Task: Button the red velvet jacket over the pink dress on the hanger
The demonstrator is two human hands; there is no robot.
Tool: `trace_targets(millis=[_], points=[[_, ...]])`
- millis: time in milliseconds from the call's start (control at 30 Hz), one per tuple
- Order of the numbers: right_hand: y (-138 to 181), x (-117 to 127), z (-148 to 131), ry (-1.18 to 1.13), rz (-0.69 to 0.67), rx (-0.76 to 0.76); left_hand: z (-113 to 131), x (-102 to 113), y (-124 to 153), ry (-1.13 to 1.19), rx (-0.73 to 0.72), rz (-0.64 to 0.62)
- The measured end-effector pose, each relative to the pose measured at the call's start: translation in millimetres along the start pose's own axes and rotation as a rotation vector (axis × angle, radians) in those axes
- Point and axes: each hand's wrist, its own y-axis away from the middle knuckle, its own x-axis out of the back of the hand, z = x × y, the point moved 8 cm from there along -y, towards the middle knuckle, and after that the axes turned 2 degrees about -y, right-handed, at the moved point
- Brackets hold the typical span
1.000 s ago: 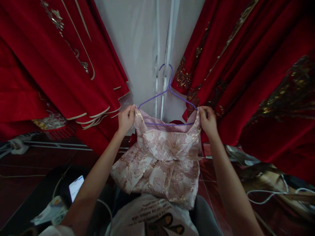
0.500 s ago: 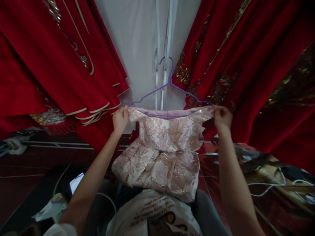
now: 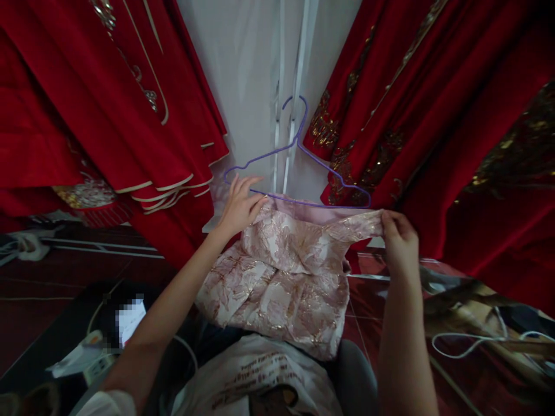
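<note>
A pink and white brocade dress with gold threads rests over my lap, its neckline facing away from me. My right hand pinches the tip of its right off-shoulder sleeve and holds it stretched sideways. At the left shoulder of the dress, my left hand has its fingers spread, with the thumb by the neckline edge. Behind that hand lies the left end of a purple hanger, whose hook points up against a white panel. Both hanger shoulders show outside the dress; the lower bar runs along the neckline.
Red garments with sequin trim hang at the left and at the right. A lit phone lies on a dark surface at lower left, near a power strip. A white cable loops at lower right.
My left hand has let go of the left sleeve and moved inward, fingers spreading. The left side of the dress has slid off the hanger end. My right hand keeps its sleeve, slightly lower.
</note>
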Motion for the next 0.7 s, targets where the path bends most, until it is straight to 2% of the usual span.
trace_targets(millis=[133, 233, 300, 400, 567, 700], points=[[-1.1, -5.4, 12.0, -0.047, 0.012, -0.037, -9.6, -46.2, 5.5, 0.007, -0.035, -0.139], [-1.6, -3.3, 17.0, -0.024, 0.042, -0.057, -14.0, -57.2, 19.5, -0.054, 0.033, -0.08], [-1.5, -0.8, 15.7, -0.023, 0.044, -0.067, -11.1, -54.1, 25.2, -0.072, 0.057, -0.03], [-0.4, 4.3, 3.5, -0.013, 0.047, -0.031, -8.0, -45.9, 26.6, -0.079, 0.034, -0.02], [2.8, 13.9, -20.9, 0.1, 0.111, 0.07, -27.5, -27.0, 26.1, -0.154, 0.001, 0.005], [3.4, 15.3, -28.8, 0.099, 0.14, 0.127, -38.0, -17.2, 28.7, -0.181, -0.03, 0.009]])
